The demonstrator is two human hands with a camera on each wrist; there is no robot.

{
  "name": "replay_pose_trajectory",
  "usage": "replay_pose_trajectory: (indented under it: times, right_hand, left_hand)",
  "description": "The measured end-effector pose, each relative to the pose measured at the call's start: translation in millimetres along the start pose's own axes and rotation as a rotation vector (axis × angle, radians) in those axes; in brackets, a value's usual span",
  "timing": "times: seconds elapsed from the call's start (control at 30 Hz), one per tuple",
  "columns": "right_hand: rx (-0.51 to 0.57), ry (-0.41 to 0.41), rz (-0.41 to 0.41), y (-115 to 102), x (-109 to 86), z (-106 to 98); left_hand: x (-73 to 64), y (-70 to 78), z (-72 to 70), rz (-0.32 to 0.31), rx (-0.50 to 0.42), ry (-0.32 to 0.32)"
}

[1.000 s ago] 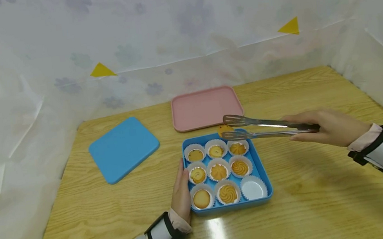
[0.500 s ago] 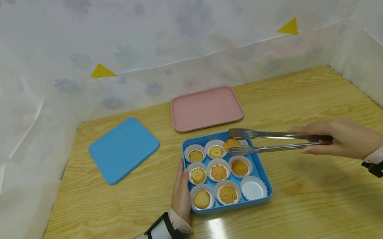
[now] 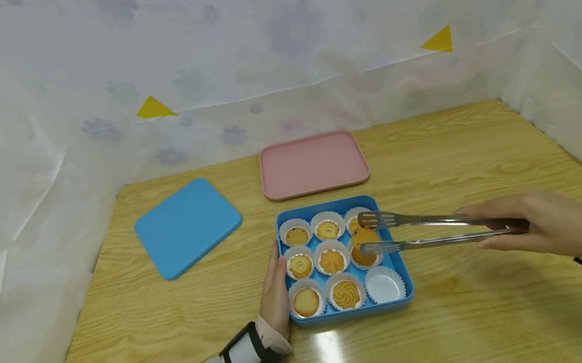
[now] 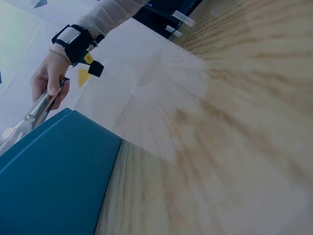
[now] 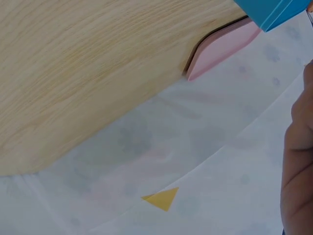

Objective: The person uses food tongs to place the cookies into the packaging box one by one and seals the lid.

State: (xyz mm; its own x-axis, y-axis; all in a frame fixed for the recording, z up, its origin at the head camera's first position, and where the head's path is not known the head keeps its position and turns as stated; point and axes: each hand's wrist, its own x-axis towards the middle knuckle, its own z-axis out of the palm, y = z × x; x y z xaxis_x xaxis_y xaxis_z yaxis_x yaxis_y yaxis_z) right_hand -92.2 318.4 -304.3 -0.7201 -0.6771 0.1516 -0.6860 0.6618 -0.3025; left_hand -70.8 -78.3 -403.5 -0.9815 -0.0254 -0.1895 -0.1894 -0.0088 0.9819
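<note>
My right hand (image 3: 549,221) grips metal tongs (image 3: 448,239) near their closed end. Between the tongs' slotted tips sits a round cookie (image 3: 365,236), over the right column of the blue box (image 3: 398,259). White paper cups stand in rows in the box, most with a cookie inside. The front right paper cup (image 3: 385,286) holds nothing. Straight fingers of my left hand (image 3: 274,298) rest along the box's left wall. In the left wrist view, the right hand (image 4: 51,81) and tongs show above the box (image 4: 54,181).
A pink tray (image 3: 313,166) lies behind the box, by the back sheet. To the left is a flat blue lid (image 3: 188,228). White patterned sheeting (image 3: 275,39) with yellow triangles surrounds the wooden table (image 3: 179,332) at the back and sides.
The right hand has brought the tongs and cookie from the box's back edge toward the front and slightly right, over the right column. The left hand and box have stayed put.
</note>
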Motion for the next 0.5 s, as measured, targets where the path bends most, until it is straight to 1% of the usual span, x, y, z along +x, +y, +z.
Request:
replay_pose_trajectory:
  times: [0.03, 0.2, 0.27, 0.4, 0.5]
  right_hand:
    - [-0.009, 0.004, -0.006, -1, -2.3, 0]
    - [-0.046, 0.001, 0.024, -4, -12.7, 0]
    - [-0.065, 0.005, 0.015, -5, -16.0, 0]
    - [-0.07, 0.012, -0.028, -6, -20.3, 1]
    - [-0.089, 0.008, -0.041, -7, -22.0, 0]
  left_hand:
    - [0.0, -0.1, 0.0, 0.0, 0.002, 0.001]
    - [0.1, -0.5, -0.1, 0.003, 0.005, -0.002]
    - [0.0, -0.6, -0.2, 0.003, 0.004, -0.004]
    - [-0.3, -0.7, -0.4, -0.001, 0.004, -0.005]
    - [-0.2, -0.7, -0.3, -0.002, 0.005, -0.004]
